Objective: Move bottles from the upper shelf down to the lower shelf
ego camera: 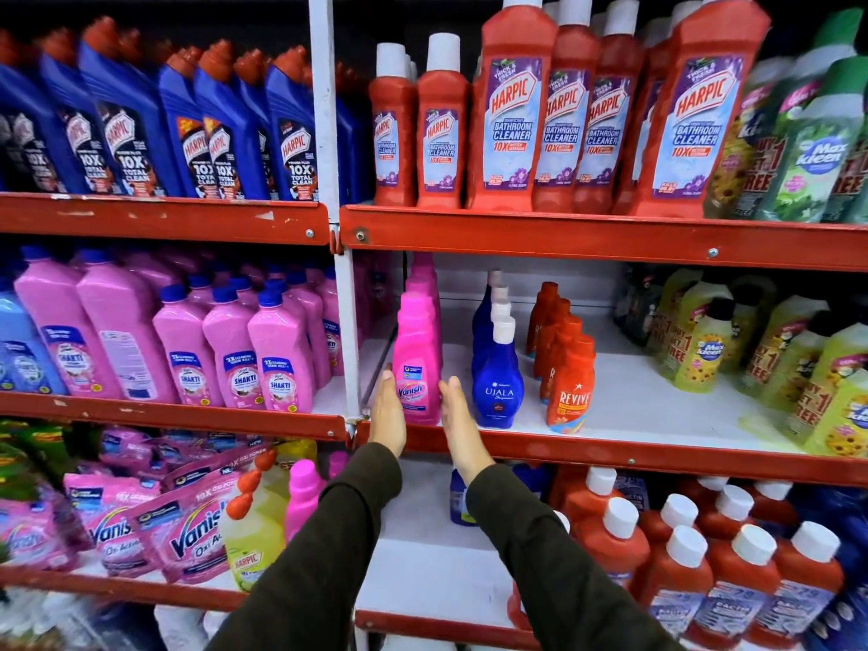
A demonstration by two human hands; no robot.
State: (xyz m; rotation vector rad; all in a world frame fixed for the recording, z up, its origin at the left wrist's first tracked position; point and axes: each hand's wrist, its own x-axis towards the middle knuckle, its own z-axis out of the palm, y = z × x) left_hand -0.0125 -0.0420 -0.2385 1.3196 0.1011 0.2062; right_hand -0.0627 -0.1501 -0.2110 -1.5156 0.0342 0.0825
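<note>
Two dark sleeves come in from 6 o'clock, reaching up to the middle shelf (pixel 610 451). Left hand (pixel 388 418) flat, fingers (pixel 388 385) straight and together, pressed against the left side of the pink Vanish bottle (pixel 417 364). Right hand (pixel 462 427) flat too, fingers together, touching the bottle's right lower edge. Bottle sits between both palms, not wrapped by either; upright at the front edge of the middle shelf, more pink bottles lined behind it.

At 3 o'clock of it, just beside: blue Ujala bottle (pixel 498 382) with white cap, a row behind. Next right, orange Revive bottle (pixel 569 390), also heading a row. Further toward 3 o'clock, yellow Max Kleen bottles (pixel 704 350), well apart from the hands.

At 9 o'clock, past the white upright post (pixel 347 331), pink Shakti bottles (pixel 282 364) with blue caps.

Lower shelf at 5 o'clock: red bottles with white caps (pixel 676 556). At 7 o'clock: Vanish pouches (pixel 188 533) and a yellow Harpic bottle (pixel 251 542).

Top shelf at 12 to 1 o'clock: red Harpic Bathroom Cleaner bottles (pixel 512 119). At 10 o'clock: blue Harpic bottles (pixel 220 129).
</note>
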